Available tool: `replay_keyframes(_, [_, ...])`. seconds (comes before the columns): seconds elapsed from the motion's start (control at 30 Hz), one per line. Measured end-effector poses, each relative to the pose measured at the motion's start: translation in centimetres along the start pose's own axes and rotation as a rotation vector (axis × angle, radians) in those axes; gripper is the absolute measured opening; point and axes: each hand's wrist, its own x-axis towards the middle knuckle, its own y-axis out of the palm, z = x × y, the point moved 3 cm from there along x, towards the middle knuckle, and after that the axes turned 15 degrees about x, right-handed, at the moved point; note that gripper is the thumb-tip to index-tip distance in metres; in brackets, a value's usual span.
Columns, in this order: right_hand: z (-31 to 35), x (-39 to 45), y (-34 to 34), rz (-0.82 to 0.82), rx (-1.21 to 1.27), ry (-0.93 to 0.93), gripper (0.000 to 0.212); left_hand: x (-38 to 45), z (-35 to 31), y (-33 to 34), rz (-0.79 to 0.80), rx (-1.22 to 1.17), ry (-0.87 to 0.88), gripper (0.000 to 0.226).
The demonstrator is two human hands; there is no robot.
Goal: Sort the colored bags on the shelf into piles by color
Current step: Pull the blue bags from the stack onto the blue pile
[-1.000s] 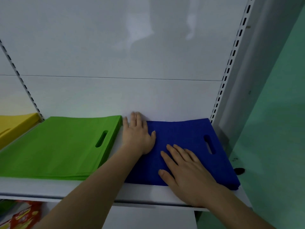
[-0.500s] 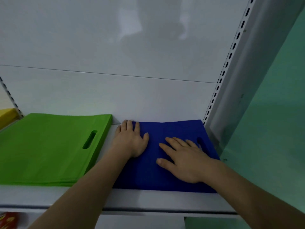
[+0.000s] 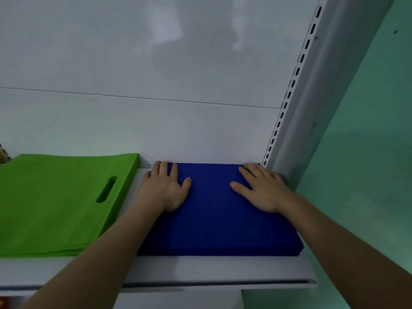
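- Nearest the camera: two bare forearms reaching up and away from the bottom edge, one on each side.
- Just beyond them, front lip of the white shelf [image 3: 223,270] running across the view, a bare strip of board showing ahead of the piles.
- On that board, right of centre: blue bag pile [image 3: 218,221], flat, several layers visible along its near edge, its far edge close against the back panel.
- Left hand [image 3: 165,188] flat and palm-down on the blue pile's far left corner, fingers together and pointing away, thumb spread out to the right, gripping nothing; outer fingers hanging just over the pile's left edge.
- Right hand [image 3: 260,188] flat and palm-down on the far right corner of the same pile, fingers slightly spread and angled toward the back left, thumb out to the left, nothing clasped.
- Left of the blue pile, a narrow gap of bare shelf apart: green bag pile [image 3: 51,204], flat, stacked layers showing at the near edge, an oval handle cut-out [image 3: 107,189] near its right side.
- Behind both piles: glossy white back panel [image 3: 145,85] with one horizontal seam.
- Far right: slotted white upright [image 3: 292,85] rising at a slant.
- Beyond the upright: pale green wall [image 3: 367,141].
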Motion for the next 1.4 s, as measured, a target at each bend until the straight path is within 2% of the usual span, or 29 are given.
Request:
replay_keyframes(0.17, [-1.5, -1.4, -1.2, -0.054, 0.036, 0.157, 0.092, -0.1, -0.1, -0.1, -0.023, 0.013, -0.012, 0.081])
replay_keyframes(0.2, [-1.0, -1.9, -1.7, -0.112, 0.007, 0.156, 0.093, -0.1, -0.1, -0.1, -0.025, 0.014, -0.01, 0.081])
replay_keyframes(0.27, [1.6, -3.5, -1.8, -0.192, -0.02, 0.041, 0.093, 0.0, -0.1, -0.1, -0.031, 0.012, -0.011, 0.08])
replay_keyframes(0.4, [7.7, -7.5, 2.0, 0.002, -0.036, -0.272, 0.082, 0.1, 0.0, 0.1, -0.03, 0.018, -0.017, 0.081])
replay_keyframes(0.47, [7.0, -8.1, 3.0, 0.053, -0.059, -0.263, 0.078, 0.1, 0.1, 0.1, -0.031, 0.025, -0.017, 0.081])
replay_keyframes(0.63, [3.0, -9.1, 2.0, 0.012, -0.102, -0.232, 0.076, 0.2, 0.2, 0.2, -0.015, 0.033, -0.009, 0.083])
replay_keyframes(0.87, [2.4, -9.4, 2.0, -0.021, -0.075, -0.22, 0.075, -0.3, 0.2, -0.4, 0.029, 0.021, -0.017, 0.084])
replay_keyframes(0.97, [2.3, -9.3, 2.1, -0.013, -0.073, -0.213, 0.076, -1.2, 0.6, -1.5, 0.03, 0.167, -0.104, 0.083])
replay_keyframes(1.03, [2.3, -9.3, 2.1, -0.01, -0.07, -0.21, 0.077, -2.6, 0.1, -3.3, -0.037, 0.285, -0.15, 0.079])
replay_keyframes(1.1, [2.2, -9.2, 2.2, -0.009, -0.071, -0.208, 0.077, -4.8, -1.9, -5.4, -0.182, 0.232, -0.062, 0.075])
replay_keyframes(1.13, [2.2, -9.2, 2.2, -0.013, -0.071, -0.21, 0.077, -6.2, -3.5, -6.0, -0.247, 0.154, 0.05, 0.072])
replay_keyframes(1.17, [2.2, -9.2, 2.2, -0.018, -0.073, -0.214, 0.077, -7.6, -5.0, -6.1, -0.269, 0.073, 0.18, 0.069])
replay_keyframes(1.23, [2.2, -9.2, 2.2, -0.023, -0.075, -0.215, 0.077, -10.2, -7.0, -4.6, -0.179, -0.003, 0.354, 0.064])
replay_keyframes(1.3, [2.1, -9.2, 2.3, -0.019, -0.07, -0.211, 0.076, -11.3, -6.1, -2.3, -0.102, 0.023, 0.335, 0.063])
replay_keyframes(1.4, [2.1, -9.2, 2.3, -0.025, -0.052, -0.207, 0.076, -11.4, -3.0, -0.6, -0.102, 0.052, 0.221, 0.07])
